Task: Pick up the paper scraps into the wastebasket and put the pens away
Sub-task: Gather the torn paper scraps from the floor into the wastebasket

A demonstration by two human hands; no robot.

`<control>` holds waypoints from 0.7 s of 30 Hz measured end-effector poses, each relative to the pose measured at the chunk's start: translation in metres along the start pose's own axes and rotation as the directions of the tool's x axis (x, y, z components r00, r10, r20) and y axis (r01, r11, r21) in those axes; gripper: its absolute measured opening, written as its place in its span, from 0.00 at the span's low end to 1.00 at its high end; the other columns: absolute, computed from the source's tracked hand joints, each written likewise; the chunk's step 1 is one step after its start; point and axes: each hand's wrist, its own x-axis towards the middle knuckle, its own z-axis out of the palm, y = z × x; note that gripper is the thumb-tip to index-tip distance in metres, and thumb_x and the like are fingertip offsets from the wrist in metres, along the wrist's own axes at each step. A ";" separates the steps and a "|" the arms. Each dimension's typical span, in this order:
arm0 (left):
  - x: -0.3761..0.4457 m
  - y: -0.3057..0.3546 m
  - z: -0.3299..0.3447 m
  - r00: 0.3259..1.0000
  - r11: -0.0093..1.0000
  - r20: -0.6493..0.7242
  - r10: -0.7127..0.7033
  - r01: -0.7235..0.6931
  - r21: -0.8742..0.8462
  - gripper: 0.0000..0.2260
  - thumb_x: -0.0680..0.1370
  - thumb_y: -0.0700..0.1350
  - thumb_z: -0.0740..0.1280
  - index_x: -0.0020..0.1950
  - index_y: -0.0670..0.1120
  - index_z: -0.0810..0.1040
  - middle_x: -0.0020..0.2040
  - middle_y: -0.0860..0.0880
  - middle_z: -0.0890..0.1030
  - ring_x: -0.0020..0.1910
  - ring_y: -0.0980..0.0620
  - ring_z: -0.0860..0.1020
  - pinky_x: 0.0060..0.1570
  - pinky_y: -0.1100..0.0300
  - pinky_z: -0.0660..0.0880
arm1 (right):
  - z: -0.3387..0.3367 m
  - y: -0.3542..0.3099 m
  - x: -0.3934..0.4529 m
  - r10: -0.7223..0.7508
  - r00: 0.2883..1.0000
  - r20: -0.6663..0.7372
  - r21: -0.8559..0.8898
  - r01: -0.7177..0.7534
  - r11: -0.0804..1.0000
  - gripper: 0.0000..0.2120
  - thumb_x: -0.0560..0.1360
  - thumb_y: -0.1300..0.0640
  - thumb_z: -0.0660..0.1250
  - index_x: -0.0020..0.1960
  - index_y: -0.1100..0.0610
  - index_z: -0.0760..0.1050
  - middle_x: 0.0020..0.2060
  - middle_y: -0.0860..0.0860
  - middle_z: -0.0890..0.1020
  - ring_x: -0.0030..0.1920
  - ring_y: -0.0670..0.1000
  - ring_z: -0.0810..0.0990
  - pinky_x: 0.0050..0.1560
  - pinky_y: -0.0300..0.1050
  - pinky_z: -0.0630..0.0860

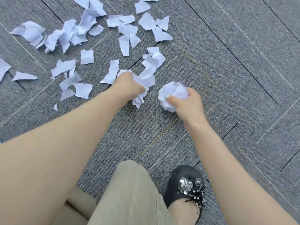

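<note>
Khaki trousers (129, 197) and a black beaded shoe (185, 189) filled the lower edge as a person crouched over a grey carpet (235, 70), both bare forearms reaching forward. Near the carpet's middle, the left hand (129, 86) was clenched around a bunch of torn scraps (142, 88), while the right hand (188, 101), just beside it, curled its fingers and thumb around a crumpled wad (172, 95) of paper. More loose white pieces (87, 56) lay scattered across the upper left of the carpet, beyond the left hand.
</note>
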 end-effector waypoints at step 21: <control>-0.055 -0.001 -0.110 0.991 0.919 0.002 0.134 -0.123 -0.375 0.06 0.75 0.38 0.67 0.39 0.42 0.74 0.21 0.48 0.78 0.27 0.50 0.72 0.32 0.62 0.68 | 0.034 -0.010 -0.028 -0.236 0.972 -0.012 -0.481 0.201 0.854 0.05 0.76 0.60 0.63 0.41 0.59 0.74 0.43 0.54 0.79 0.39 0.50 0.73 0.35 0.43 0.66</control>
